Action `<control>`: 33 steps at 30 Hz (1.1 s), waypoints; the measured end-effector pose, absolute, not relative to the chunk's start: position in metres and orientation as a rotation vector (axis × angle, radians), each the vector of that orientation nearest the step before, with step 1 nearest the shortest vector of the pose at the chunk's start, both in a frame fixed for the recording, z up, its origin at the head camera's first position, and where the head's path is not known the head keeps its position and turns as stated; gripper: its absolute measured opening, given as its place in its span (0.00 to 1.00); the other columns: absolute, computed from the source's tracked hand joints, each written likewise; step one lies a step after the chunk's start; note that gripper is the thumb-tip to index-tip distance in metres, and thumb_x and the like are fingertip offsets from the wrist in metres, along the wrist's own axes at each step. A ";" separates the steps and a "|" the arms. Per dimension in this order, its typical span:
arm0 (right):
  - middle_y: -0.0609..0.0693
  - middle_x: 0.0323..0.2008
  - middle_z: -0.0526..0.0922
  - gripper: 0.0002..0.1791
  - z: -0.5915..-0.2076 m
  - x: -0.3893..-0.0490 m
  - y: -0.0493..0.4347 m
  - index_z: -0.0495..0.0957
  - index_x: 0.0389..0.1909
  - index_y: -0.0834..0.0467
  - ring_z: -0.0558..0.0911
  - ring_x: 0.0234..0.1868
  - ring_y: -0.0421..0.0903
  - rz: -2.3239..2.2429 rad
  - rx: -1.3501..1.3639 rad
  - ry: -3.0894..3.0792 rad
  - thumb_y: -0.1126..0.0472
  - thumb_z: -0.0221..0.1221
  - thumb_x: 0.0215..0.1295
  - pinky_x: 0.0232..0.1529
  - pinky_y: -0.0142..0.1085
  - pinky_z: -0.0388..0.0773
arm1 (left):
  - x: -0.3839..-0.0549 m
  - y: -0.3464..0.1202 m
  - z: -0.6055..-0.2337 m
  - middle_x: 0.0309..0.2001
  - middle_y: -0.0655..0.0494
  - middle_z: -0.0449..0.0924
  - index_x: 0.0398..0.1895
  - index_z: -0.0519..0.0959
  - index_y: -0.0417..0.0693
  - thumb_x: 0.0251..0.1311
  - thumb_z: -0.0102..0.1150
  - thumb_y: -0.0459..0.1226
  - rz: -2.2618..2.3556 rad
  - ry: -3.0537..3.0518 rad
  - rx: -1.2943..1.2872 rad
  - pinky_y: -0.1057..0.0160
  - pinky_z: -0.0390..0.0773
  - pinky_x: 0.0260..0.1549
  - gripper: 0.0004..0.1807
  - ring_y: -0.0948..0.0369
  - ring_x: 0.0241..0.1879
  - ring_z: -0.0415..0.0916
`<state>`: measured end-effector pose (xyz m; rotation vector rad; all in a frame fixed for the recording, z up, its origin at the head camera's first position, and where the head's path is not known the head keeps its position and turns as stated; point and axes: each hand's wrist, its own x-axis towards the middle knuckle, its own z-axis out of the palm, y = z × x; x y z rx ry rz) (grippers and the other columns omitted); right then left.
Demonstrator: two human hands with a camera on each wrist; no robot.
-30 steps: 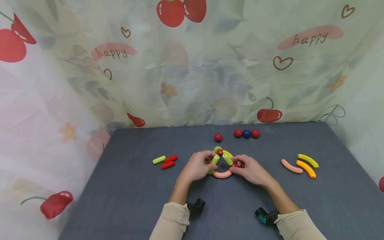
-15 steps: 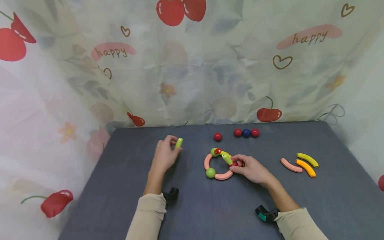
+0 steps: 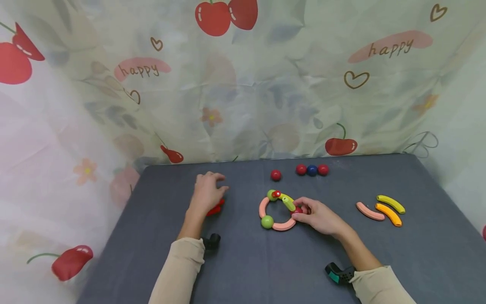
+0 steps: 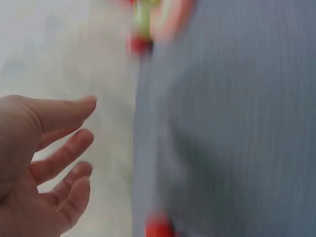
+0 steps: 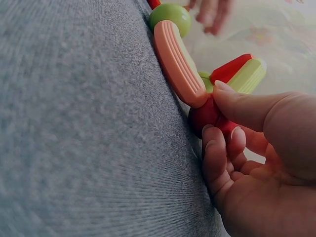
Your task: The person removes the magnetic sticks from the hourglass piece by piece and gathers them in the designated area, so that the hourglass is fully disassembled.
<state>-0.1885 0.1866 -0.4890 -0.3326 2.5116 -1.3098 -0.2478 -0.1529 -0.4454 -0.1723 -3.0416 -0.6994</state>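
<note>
My right hand (image 3: 319,217) pinches a red ball (image 5: 201,118) at the right side of a ring on the table. Two pink curved pieces (image 3: 283,226), two green balls (image 3: 267,222) and a yellow curved piece (image 3: 286,196) make up the rest of that ring. From the red ball a light green stick (image 3: 289,204) rises at a slant, and a short red stick (image 3: 276,194) stands at the far green ball. My left hand (image 3: 206,192), thumb and fingers apart and holding nothing, hovers by some red sticks (image 3: 216,207), partly covering them.
Behind the ring lie a lone red ball (image 3: 276,175) and a row of two red balls and a blue ball (image 3: 312,170). To the right are a pink curved piece (image 3: 370,211), an orange one (image 3: 389,214) and a yellow one (image 3: 391,203). A patterned curtain (image 3: 243,97) hangs behind the table.
My left hand has carried a light green stick away from the ring to the left and no longer holds it. My right hand has stayed at the red ball.
</note>
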 end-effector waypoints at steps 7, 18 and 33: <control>0.49 0.29 0.73 0.18 -0.497 -0.181 0.185 0.78 0.54 0.56 0.70 0.26 0.42 -1.367 -0.333 2.458 0.51 0.65 0.70 0.27 0.31 0.64 | -0.225 -0.063 -0.449 0.52 0.56 0.83 0.57 0.84 0.55 0.60 0.73 0.45 -0.900 -3.091 -0.617 0.55 0.77 0.54 0.21 0.55 0.54 0.73; 0.49 0.29 0.73 0.19 -0.501 -0.175 0.181 0.79 0.56 0.55 0.71 0.27 0.43 -1.347 -0.323 2.464 0.50 0.65 0.70 0.27 0.31 0.64 | -0.220 -0.056 -0.462 0.36 0.58 0.80 0.55 0.78 0.52 0.75 0.55 0.46 -1.040 -3.110 -0.483 0.62 0.74 0.36 0.14 0.59 0.35 0.73; 0.49 0.31 0.74 0.18 -0.502 -0.179 0.184 0.80 0.56 0.53 0.72 0.32 0.44 -1.313 -0.284 2.512 0.51 0.65 0.70 0.30 0.32 0.65 | -0.235 -0.092 -0.453 0.45 0.53 0.86 0.54 0.76 0.51 0.76 0.54 0.43 -1.143 -2.964 -0.368 0.57 0.78 0.40 0.11 0.56 0.41 0.79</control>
